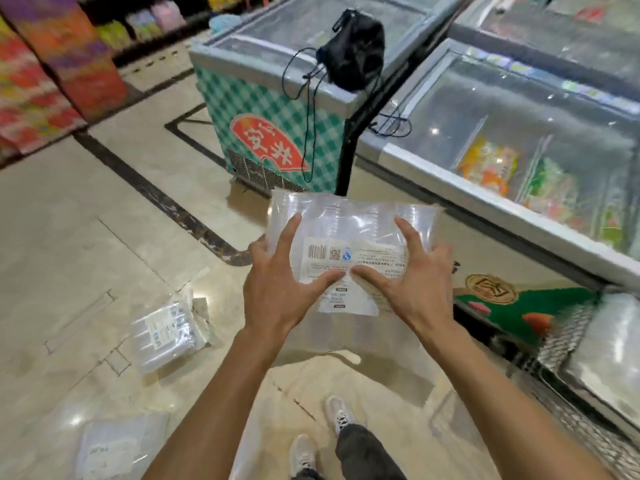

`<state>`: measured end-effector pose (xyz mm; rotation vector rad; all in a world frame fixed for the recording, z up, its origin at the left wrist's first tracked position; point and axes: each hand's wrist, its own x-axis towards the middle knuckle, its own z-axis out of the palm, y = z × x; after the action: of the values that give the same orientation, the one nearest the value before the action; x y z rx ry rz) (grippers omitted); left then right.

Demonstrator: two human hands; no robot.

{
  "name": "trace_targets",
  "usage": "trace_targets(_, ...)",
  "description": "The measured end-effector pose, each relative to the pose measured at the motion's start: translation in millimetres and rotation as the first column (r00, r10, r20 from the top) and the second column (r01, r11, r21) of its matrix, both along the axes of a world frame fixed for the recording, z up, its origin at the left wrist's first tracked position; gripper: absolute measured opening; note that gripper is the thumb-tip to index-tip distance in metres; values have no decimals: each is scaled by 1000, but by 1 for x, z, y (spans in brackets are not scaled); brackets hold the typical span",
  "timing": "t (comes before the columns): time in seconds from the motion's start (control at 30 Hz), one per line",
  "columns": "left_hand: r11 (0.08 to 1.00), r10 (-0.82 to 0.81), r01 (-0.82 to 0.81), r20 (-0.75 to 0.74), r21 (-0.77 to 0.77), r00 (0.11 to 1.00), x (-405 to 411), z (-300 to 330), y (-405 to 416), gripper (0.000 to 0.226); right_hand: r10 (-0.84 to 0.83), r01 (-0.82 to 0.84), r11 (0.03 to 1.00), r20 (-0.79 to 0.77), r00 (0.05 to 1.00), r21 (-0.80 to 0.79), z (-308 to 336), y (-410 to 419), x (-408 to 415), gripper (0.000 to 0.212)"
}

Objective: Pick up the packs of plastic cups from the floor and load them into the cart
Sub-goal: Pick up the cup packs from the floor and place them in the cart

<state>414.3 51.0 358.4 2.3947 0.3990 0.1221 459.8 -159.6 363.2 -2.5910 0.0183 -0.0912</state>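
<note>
Shop floor (104, 220), beige tile, freezer chests (519, 150) alongside. We hold 1 cup pack (349, 216) off floor, long axis crosswise, left hand (277, 285) and right hand (412, 271) spread, clasping opposite ends. 2 packs (169, 334) remain floored left of held pack. Cart not visible.

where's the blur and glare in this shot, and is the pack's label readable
Head view: the shelves at upper left are smeared by motion blur; ceiling lights glare off the floor and freezer lid; wide-angle bending at the edges; the held pack is fairly sharp, its label barcode visible, text too small to read.
</note>
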Motion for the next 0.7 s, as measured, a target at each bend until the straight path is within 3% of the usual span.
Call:
trace_targets(0.3,946,-315,320,97,-44,944,-12,59,-127,109,-296,299,954,94,951,-25,69,-132,-77,111)
trace_targets(0.7,755,-655,650,79,82,751,-57,88,-405,111,-637,637,770,83,766,26,81,-395,-197,116)
